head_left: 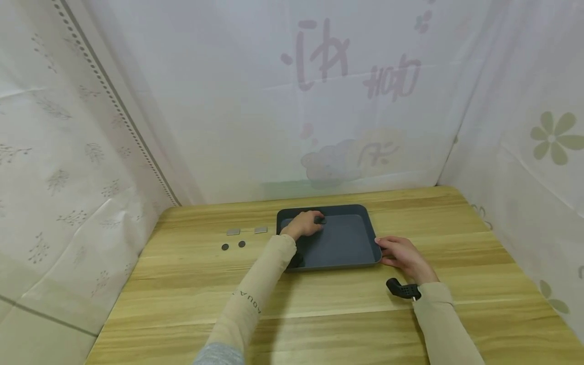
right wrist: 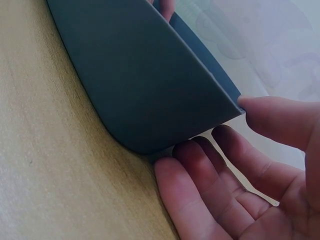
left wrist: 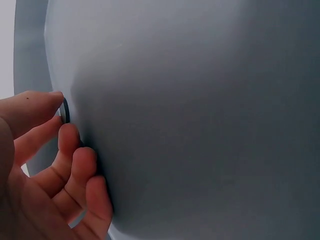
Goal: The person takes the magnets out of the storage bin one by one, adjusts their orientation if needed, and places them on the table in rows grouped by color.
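Observation:
A dark grey rectangular tray lies on the wooden table. My left hand reaches over its left side, inside the rim. Between thumb and index finger it pinches a thin, dark round disc, seen nearly edge-on; the other fingertips rest near the tray's inner surface. At the tray's right side, my right hand grips the corner. Its thumb is on the rim, while the other fingers curl against the outer wall, close to the tabletop.
Left of the tray lie two small dark discs and two small silvery rectangular plates. A black wrist camera mount sticks out at the right wrist. White printed curtains surround the wooden table at the back and sides.

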`<action>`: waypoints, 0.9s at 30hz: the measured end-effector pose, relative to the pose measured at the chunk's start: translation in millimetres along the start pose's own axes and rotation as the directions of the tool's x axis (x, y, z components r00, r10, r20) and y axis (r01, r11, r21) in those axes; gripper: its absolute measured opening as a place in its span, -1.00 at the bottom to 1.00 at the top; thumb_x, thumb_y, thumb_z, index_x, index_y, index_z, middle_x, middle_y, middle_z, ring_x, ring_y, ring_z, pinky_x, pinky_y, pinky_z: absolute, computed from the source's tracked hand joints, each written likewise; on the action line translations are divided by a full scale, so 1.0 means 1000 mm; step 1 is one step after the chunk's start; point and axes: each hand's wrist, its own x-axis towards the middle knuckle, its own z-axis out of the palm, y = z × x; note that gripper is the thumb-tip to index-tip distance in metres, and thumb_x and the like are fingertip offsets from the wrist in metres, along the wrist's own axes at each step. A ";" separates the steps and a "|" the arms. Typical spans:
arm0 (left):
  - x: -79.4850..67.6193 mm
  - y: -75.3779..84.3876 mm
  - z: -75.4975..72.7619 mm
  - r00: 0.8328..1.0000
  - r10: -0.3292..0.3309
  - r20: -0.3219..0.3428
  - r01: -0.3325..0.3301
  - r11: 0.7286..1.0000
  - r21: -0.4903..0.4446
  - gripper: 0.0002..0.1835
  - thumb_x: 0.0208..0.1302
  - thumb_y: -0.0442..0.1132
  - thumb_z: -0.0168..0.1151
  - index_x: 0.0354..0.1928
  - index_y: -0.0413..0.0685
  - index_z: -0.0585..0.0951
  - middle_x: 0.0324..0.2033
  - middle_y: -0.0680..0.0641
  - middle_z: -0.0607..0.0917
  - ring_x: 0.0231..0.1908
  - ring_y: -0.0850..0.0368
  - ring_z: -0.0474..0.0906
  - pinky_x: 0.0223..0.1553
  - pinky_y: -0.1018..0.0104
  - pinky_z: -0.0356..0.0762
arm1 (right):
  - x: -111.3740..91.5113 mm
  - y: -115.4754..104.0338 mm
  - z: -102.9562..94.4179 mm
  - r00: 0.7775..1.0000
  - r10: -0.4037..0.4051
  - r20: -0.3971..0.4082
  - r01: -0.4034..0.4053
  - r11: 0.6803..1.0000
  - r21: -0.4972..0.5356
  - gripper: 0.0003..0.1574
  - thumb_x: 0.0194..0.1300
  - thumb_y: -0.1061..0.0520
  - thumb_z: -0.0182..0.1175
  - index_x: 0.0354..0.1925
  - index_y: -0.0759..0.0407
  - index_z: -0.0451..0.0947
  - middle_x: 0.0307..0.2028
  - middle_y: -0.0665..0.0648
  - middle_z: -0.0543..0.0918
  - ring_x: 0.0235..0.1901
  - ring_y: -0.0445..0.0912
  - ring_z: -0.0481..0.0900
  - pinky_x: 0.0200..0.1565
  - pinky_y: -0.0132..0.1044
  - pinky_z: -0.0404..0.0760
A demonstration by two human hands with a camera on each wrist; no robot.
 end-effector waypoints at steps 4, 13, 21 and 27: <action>0.000 -0.001 0.001 1.000 0.005 -0.008 -0.005 1.000 0.003 -0.55 0.42 -0.12 0.10 0.32 0.08 0.43 0.12 -0.15 0.62 0.02 -0.06 0.60 0.11 0.05 0.50 | 0.001 0.000 0.001 1.000 0.004 -0.006 -0.004 1.000 0.002 -0.33 0.43 -0.05 0.09 0.22 0.47 0.32 -0.21 0.05 0.62 -0.28 -0.22 0.62 -0.22 -0.37 0.65; 0.004 -0.003 0.004 0.999 0.031 -0.016 -0.031 0.999 0.022 -0.57 0.37 -0.11 0.18 0.27 0.12 0.49 0.10 -0.11 0.63 -0.02 0.00 0.61 0.04 0.11 0.53 | 0.002 0.001 0.000 1.000 -0.004 -0.010 0.004 1.000 0.005 -0.34 0.43 -0.04 0.08 0.22 0.46 0.33 -0.23 0.02 0.61 -0.29 -0.23 0.61 -0.22 -0.37 0.65; 0.005 -0.006 0.006 0.997 0.037 -0.066 -0.037 0.999 0.000 -0.61 0.28 -0.12 0.28 0.15 0.11 0.58 -0.03 -0.09 0.67 -0.22 0.08 0.60 -0.17 0.20 0.54 | 0.001 -0.001 0.000 1.000 0.002 -0.010 -0.002 1.000 0.016 -0.36 0.43 -0.03 0.09 0.21 0.46 0.34 -0.23 0.02 0.61 -0.29 -0.22 0.61 -0.23 -0.37 0.65; 0.007 -0.009 0.010 0.994 0.050 -0.096 -0.050 0.999 0.005 -0.64 0.26 -0.10 0.31 0.10 0.11 0.62 -0.04 -0.05 0.67 -0.22 0.11 0.59 -0.14 0.19 0.55 | 0.001 -0.001 0.000 1.000 0.004 -0.006 -0.004 1.000 0.018 -0.36 0.43 -0.03 0.08 0.22 0.45 0.33 -0.20 0.03 0.59 -0.28 -0.21 0.60 -0.21 -0.36 0.65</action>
